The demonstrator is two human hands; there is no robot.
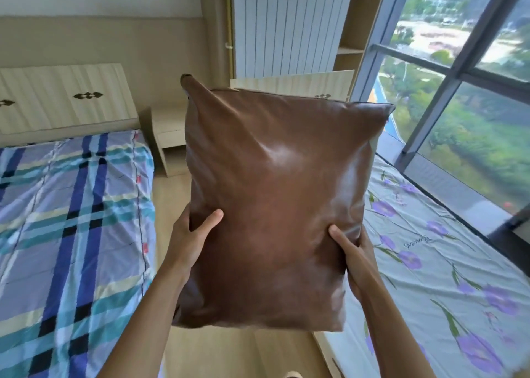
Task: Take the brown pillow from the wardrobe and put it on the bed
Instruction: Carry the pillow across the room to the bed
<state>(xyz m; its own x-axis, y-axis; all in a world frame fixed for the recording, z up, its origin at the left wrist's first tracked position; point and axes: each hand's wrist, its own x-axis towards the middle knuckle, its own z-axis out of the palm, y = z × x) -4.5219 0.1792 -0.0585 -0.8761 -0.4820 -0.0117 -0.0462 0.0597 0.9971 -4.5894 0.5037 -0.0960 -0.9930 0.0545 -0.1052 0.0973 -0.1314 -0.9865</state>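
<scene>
I see the brown pillow point(275, 205) held upright in the middle of the view, off every surface, with both hands on its lower half. The left hand point(190, 238) has its grip clamped on the pillow's left edge, thumb pressed flat on the front face and the other fingers hidden behind. The right hand point(354, 251) has its grip clamped on the pillow's right edge in the same way, thumb on the front and fingers wrapped out of sight. The leather-like cover shines and creases where the thumbs dig in, and its top left corner sticks up in a point.

Left of the pillow lies a bed point(71, 220) with a blue, teal and cream plaid sheet, and its pale headboard point(66, 99) sits at the far end. Right of the pillow lies a second bed point(436, 263) with a pale green sheet printed with purple flowers. Further right of the pillow, a large window point(459, 91) runs beside that bed. Behind the pillow stands a small bedside stand point(169, 131), and above the pillow's top edge I see white ribbed wardrobe doors point(286, 25) with open shelves point(355, 28) just beside them. Wooden floor point(229, 354) shows below the pillow.
</scene>
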